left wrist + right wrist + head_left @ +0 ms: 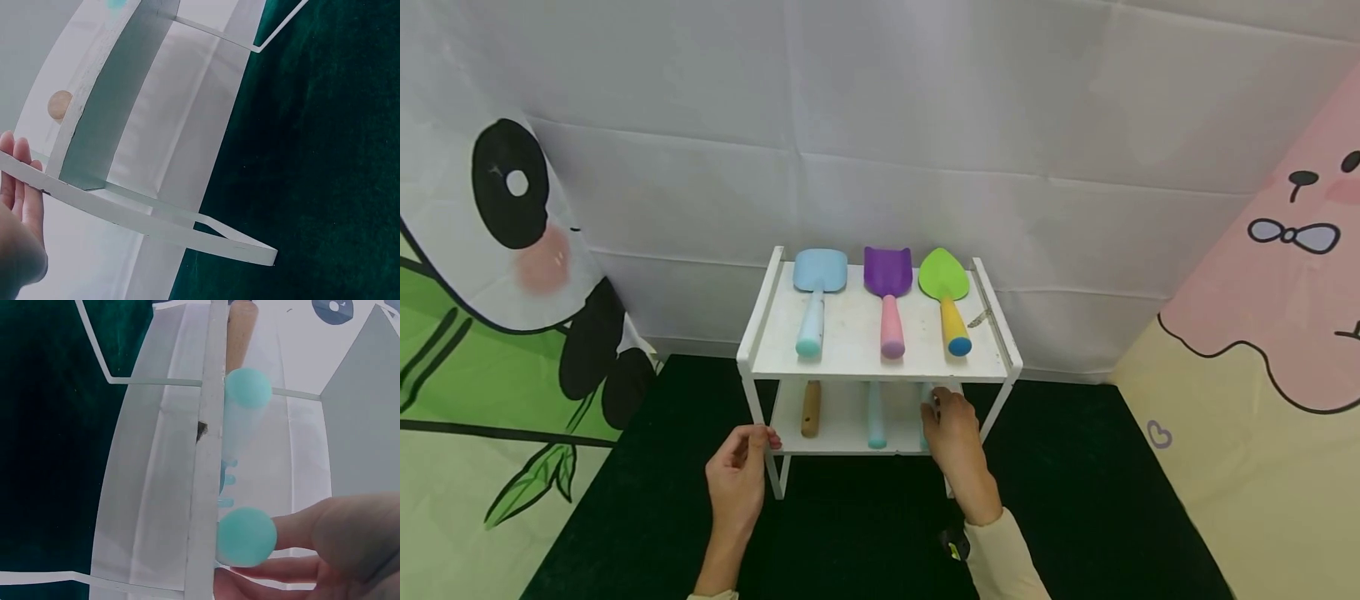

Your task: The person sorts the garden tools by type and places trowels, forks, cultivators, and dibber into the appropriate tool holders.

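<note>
A small white two-tier rack (850, 367) stands against the wall. My left hand (737, 471) holds its front left leg; in the left wrist view the fingers (22, 153) reach behind the white bar. At the right of the lower shelf, my right hand (955, 433) grips a light blue tool handle with a mint end (247, 537), thumb on one side and fingers below. The tool's head is hidden. Beside it lie a second mint-ended handle (248, 389) and a wooden handle (811, 408), their heads under the upper shelf. Small blue prongs (229, 480) show between the mint-ended handles.
On the upper shelf lie a light blue spatula-like shovel (820, 271), a purple shovel (887, 273) with a pink handle, and a green pointed trowel (943, 275) with a yellow handle. Cartoon-printed cloth walls flank the rack. Dark green carpet (865, 533) covers the floor.
</note>
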`<act>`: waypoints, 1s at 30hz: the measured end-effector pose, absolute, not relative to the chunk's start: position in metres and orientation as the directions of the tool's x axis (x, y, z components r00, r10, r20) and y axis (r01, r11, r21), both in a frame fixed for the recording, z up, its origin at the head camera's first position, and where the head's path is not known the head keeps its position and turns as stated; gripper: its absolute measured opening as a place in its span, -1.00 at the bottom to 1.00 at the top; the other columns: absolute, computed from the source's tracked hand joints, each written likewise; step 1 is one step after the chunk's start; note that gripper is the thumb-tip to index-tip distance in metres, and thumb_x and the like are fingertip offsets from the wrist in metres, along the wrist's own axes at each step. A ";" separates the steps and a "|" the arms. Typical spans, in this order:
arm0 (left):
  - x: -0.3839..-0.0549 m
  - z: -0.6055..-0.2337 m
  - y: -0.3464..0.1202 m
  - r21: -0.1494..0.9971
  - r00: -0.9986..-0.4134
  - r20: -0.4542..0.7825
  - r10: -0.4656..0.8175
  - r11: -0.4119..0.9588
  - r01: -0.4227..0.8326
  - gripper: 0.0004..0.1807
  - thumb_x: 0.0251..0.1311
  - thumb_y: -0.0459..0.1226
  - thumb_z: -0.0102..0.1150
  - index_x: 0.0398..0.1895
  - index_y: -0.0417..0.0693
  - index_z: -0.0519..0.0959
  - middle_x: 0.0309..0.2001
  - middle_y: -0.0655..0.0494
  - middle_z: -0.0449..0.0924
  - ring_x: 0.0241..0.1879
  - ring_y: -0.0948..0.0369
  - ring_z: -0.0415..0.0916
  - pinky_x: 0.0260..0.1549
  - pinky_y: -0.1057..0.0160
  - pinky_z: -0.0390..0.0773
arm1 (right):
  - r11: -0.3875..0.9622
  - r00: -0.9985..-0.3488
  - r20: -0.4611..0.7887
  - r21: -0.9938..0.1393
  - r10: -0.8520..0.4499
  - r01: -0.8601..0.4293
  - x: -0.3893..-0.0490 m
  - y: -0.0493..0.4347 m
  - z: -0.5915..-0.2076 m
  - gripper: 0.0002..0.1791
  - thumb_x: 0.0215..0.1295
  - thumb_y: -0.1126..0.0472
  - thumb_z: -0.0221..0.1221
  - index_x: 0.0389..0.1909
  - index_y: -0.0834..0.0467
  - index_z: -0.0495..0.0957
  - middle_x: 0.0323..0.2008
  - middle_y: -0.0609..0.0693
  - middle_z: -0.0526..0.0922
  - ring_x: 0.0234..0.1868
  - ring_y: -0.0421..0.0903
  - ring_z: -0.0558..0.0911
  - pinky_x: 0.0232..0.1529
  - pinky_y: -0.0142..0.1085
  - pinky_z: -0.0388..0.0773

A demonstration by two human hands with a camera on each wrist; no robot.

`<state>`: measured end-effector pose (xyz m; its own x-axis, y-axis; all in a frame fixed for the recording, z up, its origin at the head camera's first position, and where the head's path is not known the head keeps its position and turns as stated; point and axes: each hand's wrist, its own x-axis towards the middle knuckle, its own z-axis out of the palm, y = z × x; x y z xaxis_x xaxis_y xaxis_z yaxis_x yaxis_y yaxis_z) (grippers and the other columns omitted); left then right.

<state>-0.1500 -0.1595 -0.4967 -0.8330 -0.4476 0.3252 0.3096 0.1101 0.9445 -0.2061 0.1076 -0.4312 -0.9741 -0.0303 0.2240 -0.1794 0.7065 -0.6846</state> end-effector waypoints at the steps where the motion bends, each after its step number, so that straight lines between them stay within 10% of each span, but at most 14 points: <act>1: -0.150 -0.497 -0.159 0.944 -0.833 0.326 -0.448 0.111 0.310 -0.73 0.56 -0.33 0.02 -0.23 -0.37 0.61 -0.27 -0.17 0.66 -0.27 0.26 0.65 -0.13 0.45 0.63 | 0.703 -0.974 0.225 -0.688 -0.026 -0.178 -0.206 0.108 -0.431 -0.66 0.42 0.39 0.21 0.12 0.50 0.54 -0.03 0.39 0.63 -0.12 0.19 0.65 -0.17 0.06 0.68; 30: -0.146 -0.496 -0.158 0.956 -0.835 0.291 -0.467 0.122 0.265 -0.73 0.57 -0.29 0.04 -0.15 -0.35 0.63 -0.19 -0.14 0.69 -0.21 0.29 0.66 -0.06 0.49 0.59 | 0.706 -0.923 0.385 -0.652 -0.007 -0.277 -0.190 0.104 -0.436 -0.77 0.32 0.40 0.32 -0.05 0.38 0.62 -0.05 0.26 0.64 -0.19 0.10 0.67 -0.20 -0.09 0.69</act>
